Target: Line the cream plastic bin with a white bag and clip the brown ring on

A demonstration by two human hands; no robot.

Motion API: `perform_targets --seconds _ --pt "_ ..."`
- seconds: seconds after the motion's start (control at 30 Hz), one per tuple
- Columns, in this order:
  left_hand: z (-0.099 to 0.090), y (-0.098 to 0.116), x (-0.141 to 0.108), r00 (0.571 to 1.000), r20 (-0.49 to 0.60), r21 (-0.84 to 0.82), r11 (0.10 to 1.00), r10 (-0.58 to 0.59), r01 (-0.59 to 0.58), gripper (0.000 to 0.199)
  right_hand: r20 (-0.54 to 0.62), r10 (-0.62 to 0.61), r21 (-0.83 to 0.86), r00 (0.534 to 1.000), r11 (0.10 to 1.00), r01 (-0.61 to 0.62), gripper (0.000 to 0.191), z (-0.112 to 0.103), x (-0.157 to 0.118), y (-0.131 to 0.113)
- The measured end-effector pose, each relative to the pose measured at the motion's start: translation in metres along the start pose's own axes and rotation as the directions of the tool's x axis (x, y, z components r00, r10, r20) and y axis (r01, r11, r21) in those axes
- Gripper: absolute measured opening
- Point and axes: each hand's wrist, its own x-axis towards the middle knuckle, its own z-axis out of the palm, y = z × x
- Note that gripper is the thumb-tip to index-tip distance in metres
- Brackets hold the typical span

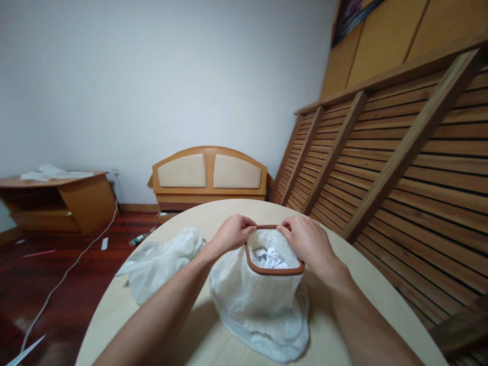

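Note:
A small trash bin with a brown rim ring (275,271) stands upright on the round table. A white plastic bag (263,305) lines it, passes under the ring and hangs down outside, spreading over the tabletop. Crumpled paper (272,258) lies inside. At the ring's far left corner, my left hand (235,231) has its fingers closed on the rim. My right hand (303,236) pinches the rim at the far right corner. The bin's outer wall is hidden by the bag.
Another crumpled white plastic bag (163,264) lies on the left of the pale round table (328,320). Behind it stands a headboard (209,170). Slatted wooden panels (381,168) lean at the right. A cable (76,262) crosses the floor near a low cabinet (84,203).

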Motion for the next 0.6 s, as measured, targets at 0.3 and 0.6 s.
perform_targets --seconds 0.3,0.6 --pt "-0.007 0.001 -0.002 1.0 -0.011 0.064 0.998 -0.011 0.012 0.032 0.0 -0.028 0.17 1.0 0.985 0.027 0.025 0.004 0.006 0.007" --pt "-0.007 0.005 -0.002 0.993 -0.08 0.14 0.986 -0.082 0.093 0.028 0.142 -0.058 0.244 0.988 0.97 0.022 0.028 -0.007 0.0 0.016"
